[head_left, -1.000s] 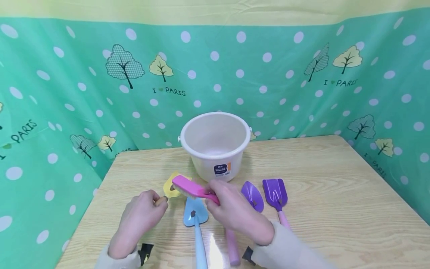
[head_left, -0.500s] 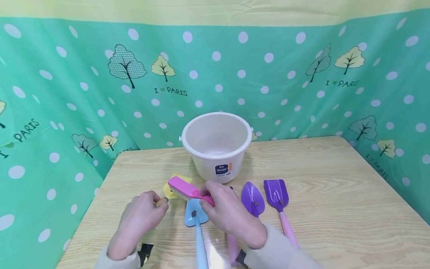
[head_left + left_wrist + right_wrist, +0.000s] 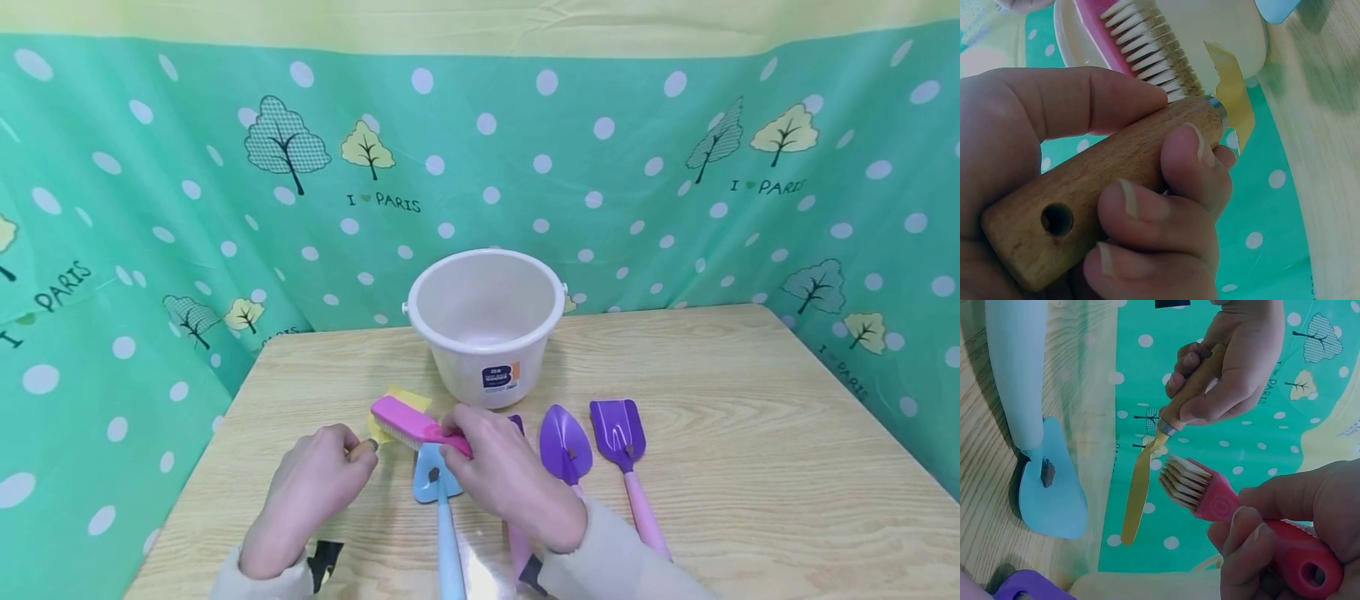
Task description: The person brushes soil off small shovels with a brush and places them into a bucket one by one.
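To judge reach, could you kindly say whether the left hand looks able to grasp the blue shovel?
Probably not yet: the left hand grips the yellow shovel by its wooden handle, though the blue shovel lies nearby, handle uncovered.
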Demonstrator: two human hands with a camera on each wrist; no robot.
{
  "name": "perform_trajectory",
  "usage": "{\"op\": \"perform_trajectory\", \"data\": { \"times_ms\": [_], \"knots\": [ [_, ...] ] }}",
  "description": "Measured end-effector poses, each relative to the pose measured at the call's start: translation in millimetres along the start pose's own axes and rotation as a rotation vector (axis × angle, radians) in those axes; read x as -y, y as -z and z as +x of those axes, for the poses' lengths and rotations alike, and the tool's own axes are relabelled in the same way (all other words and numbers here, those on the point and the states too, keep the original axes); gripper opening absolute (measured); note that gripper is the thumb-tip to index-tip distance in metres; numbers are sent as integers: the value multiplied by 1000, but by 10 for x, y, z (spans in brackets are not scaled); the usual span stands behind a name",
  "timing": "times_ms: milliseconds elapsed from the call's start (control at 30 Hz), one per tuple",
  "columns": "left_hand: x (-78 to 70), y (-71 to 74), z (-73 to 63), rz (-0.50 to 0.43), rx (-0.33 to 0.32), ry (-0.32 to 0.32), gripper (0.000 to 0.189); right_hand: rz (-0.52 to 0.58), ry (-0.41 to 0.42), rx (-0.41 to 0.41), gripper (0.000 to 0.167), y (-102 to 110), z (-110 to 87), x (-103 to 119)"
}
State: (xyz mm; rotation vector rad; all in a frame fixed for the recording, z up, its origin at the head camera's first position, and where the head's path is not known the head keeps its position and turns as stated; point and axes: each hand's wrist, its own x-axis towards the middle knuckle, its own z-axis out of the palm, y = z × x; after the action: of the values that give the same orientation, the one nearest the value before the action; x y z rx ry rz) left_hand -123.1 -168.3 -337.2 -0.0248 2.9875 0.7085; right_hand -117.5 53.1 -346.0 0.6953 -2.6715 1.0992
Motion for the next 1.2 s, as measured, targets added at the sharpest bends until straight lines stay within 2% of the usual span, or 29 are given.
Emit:
{"op": "perform_trajectory", "data": {
  "times_ms": [267, 467, 733, 1200],
  "knots": [
    [-10, 20, -17, -1, -4, -14, 19, 48, 38, 53, 18, -55, 33, 2],
    [-20, 38, -20, -6, -14, -13, 19, 35, 45, 62, 20, -72, 35, -5],
    [-35, 56, -55, -2, -7, -9, 19, 20, 29, 86, 20, -75, 45, -28],
    [-28, 71, -94, 9, -6, -5, 20, -31, -12, 78, 17, -93, 64, -60]
  ]
}}
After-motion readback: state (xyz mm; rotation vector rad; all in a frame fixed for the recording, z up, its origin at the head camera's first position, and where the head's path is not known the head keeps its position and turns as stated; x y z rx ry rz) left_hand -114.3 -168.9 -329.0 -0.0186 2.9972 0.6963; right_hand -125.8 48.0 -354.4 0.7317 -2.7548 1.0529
